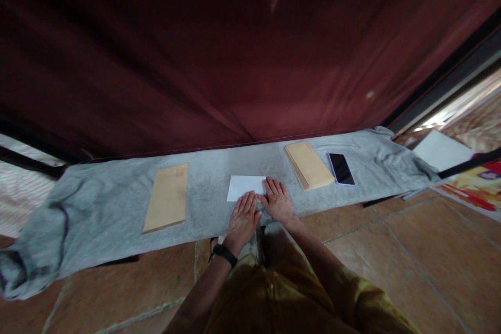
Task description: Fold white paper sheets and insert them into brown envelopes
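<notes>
A folded white sheet of paper [246,186] lies on a grey cloth [109,203] spread over the floor. My left hand [243,217] rests flat, fingers stretched out, on the paper's near edge. My right hand [276,200] lies flat too, fingers spread, on the paper's right end. Both hands hold nothing. A black watch sits on my left wrist.
A brown envelope [167,197] lies on the cloth at the left. A stack of brown envelopes [308,165] and a black phone [341,168] lie at the right. A dark red curtain [235,47] hangs behind. White paper [442,150] sits far right. Tiled floor in front.
</notes>
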The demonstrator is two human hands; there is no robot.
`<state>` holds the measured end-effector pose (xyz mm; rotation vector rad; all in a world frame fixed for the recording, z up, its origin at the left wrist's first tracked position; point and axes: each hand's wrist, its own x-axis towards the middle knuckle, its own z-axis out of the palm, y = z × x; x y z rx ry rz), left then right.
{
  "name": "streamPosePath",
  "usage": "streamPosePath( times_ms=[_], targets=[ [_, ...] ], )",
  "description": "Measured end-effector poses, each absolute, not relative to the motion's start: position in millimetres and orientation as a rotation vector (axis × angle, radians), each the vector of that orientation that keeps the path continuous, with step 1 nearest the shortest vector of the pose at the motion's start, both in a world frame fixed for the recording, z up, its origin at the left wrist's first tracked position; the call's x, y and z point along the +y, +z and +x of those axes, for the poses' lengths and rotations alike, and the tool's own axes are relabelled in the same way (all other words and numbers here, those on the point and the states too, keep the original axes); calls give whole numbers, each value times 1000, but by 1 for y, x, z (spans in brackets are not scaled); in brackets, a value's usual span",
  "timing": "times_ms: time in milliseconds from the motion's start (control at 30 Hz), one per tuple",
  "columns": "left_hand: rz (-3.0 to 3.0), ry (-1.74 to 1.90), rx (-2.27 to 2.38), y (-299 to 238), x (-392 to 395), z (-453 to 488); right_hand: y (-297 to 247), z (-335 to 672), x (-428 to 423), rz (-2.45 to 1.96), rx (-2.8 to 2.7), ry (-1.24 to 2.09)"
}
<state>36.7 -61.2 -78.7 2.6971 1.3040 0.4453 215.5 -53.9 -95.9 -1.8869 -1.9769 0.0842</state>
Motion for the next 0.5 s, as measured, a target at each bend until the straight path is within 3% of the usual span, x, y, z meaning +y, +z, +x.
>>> streamPosePath(
  times_ms=[367, 500],
  targets=[
    [2658, 451, 1416, -82, -65, 19, -82, 215, -64, -1515, -2202, 244],
    [2600, 473, 1527, -86, -67, 15, -89, 217, -60, -1718, -2009, 201]
  ],
)
